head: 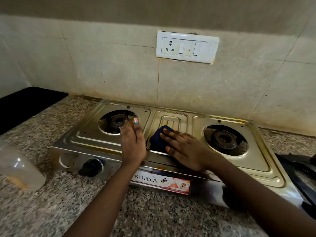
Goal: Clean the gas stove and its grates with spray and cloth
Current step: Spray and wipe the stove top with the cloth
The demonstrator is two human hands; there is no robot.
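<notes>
A two-burner steel gas stove [172, 117] stands on the granite counter with both grates off, its burners bare. My right hand [186, 149] lies flat with straight fingers on a dark blue cloth [159, 136], pressing it onto the stove's middle panel. My left hand [132, 139] rests on the stove top beside the left burner opening [116, 122], fingers extended. A black grate [301, 170] lies on the counter at the stove's right end. A translucent bottle [20, 170] stands blurred at the left edge; its top is out of frame.
The tiled wall rises just behind the stove, with a white socket and switch plate [187, 47]. A black slab [25, 105] lies at the far left of the speckled counter [153, 216]. The stove's left knob [91, 166] faces front.
</notes>
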